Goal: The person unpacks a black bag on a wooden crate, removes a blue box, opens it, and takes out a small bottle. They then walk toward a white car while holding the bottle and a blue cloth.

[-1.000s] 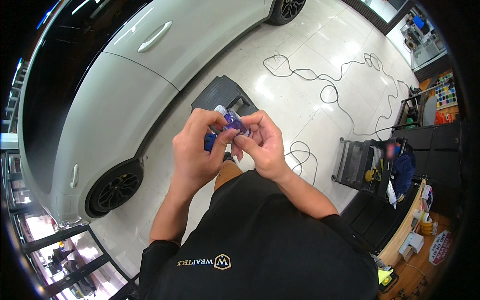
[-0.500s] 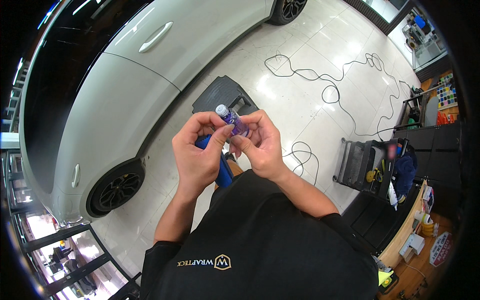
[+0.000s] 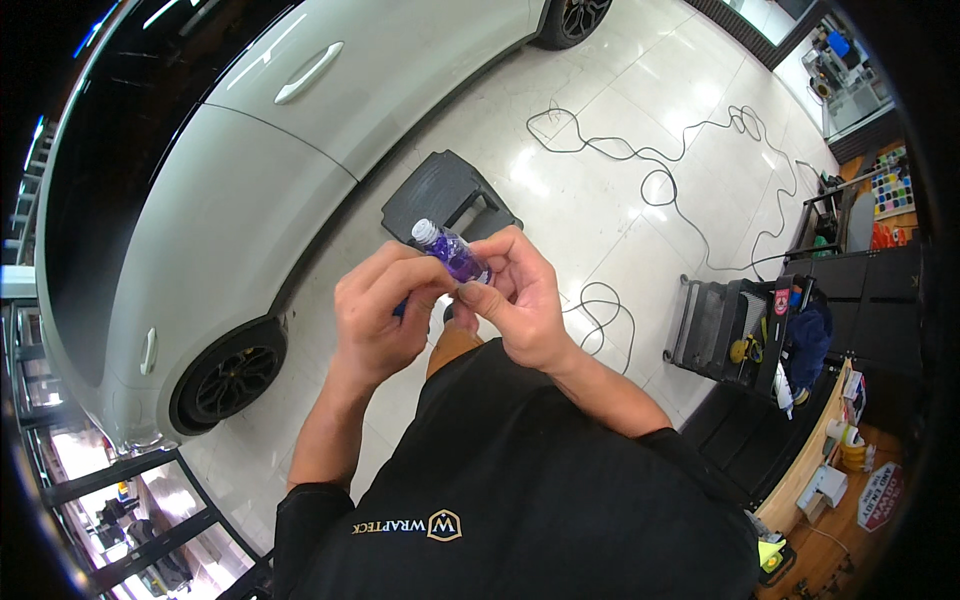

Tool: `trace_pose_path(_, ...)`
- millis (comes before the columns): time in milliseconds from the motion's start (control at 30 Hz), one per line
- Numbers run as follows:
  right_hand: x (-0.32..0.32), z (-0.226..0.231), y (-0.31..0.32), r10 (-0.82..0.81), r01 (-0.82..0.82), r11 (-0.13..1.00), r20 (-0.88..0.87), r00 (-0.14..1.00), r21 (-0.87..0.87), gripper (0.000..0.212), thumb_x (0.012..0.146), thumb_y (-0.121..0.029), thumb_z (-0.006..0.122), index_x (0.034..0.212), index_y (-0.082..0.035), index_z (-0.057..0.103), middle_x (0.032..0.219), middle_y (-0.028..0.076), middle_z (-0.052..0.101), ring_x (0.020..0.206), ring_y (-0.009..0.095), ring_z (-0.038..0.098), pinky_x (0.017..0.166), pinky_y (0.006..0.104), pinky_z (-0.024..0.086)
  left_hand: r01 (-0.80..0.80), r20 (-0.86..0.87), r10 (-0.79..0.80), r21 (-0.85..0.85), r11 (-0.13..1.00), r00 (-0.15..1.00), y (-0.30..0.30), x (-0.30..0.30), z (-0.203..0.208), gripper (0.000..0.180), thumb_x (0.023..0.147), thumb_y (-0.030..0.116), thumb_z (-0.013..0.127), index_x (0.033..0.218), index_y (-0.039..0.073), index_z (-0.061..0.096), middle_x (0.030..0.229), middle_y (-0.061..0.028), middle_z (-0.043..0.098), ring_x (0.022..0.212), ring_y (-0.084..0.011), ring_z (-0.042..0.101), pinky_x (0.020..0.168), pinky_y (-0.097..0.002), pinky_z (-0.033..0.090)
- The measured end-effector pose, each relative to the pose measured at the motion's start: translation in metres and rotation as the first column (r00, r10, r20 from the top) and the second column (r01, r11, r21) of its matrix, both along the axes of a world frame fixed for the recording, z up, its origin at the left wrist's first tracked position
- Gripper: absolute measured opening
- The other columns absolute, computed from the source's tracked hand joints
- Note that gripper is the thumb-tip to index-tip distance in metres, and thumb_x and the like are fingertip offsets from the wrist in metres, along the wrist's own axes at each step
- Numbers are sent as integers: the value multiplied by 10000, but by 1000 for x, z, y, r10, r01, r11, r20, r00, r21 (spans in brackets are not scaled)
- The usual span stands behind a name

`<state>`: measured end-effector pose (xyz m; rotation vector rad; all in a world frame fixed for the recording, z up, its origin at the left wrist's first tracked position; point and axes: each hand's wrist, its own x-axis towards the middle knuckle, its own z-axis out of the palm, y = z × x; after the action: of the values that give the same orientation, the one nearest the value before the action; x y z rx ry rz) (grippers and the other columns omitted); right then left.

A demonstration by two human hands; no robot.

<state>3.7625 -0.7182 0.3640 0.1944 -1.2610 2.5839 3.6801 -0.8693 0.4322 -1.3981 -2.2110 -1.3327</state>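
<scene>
A small clear glass bottle (image 3: 458, 258) with purple on it or in it is held tilted in front of my chest. Its pale threaded neck points to the upper left, with no outer cap on it. My right hand (image 3: 522, 303) pinches the bottle's lower end between thumb and fingers. Curled close against the bottle's near side, my left hand (image 3: 385, 305) also keeps a blue object (image 3: 401, 308) in its grip. Only a sliver of that blue object shows, so I cannot make out its kind. My left fingertips partly hide behind the hand.
A dark grey step stool (image 3: 430, 195) stands on the tiled floor just beyond my hands. A light-coloured car (image 3: 230, 190) fills the left side. Black cable (image 3: 660, 155) lies looped across the floor. At the right stand a black cart (image 3: 715, 325) and a workbench (image 3: 810, 440).
The bottle has shifted slightly left and down. My left hand has turned, its fingers now folded over beside the bottle, and the blue object has mostly gone out of sight behind it.
</scene>
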Motion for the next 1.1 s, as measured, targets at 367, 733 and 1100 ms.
trace_pose_path(367, -11, -3, -1, -115, 124, 989, -108, 987, 82, 312, 998, -14, 673, 1233, -12, 467, 994, 110, 647, 802, 123, 662, 638, 254, 536, -93, 705, -83, 207, 974, 705, -2, 20, 14, 218, 950, 87, 738, 1064, 15, 567, 895, -61, 688, 777, -72, 624, 671, -229, 481)
trace_pose_path(733, -19, -18, -8, -237, 298, 914, -233, 943, 276, 388, 953, 43, 704, 1276, 10, 493, 1152, 132, 603, 951, 146, 675, 817, 293, 596, 38, 789, 53, -96, 995, 612, -12, -6, 29, 251, 945, 147, 555, 871, -41, 704, 722, -47, 675, 714, -93, 613, 679, -268, 484)
trace_pose_path(1100, -25, -26, -2, -339, 499, 738, -389, 857, 455, 434, 895, 40, 774, 1254, 26, 530, 1113, 187, 660, 930, 188, 712, 770, 296, 606, 158, 906, 71, -149, 976, 417, -13, -23, 38, 248, 920, 162, 563, 892, -33, 713, 711, -47, 669, 653, -102, 621, 626, -276, 502)
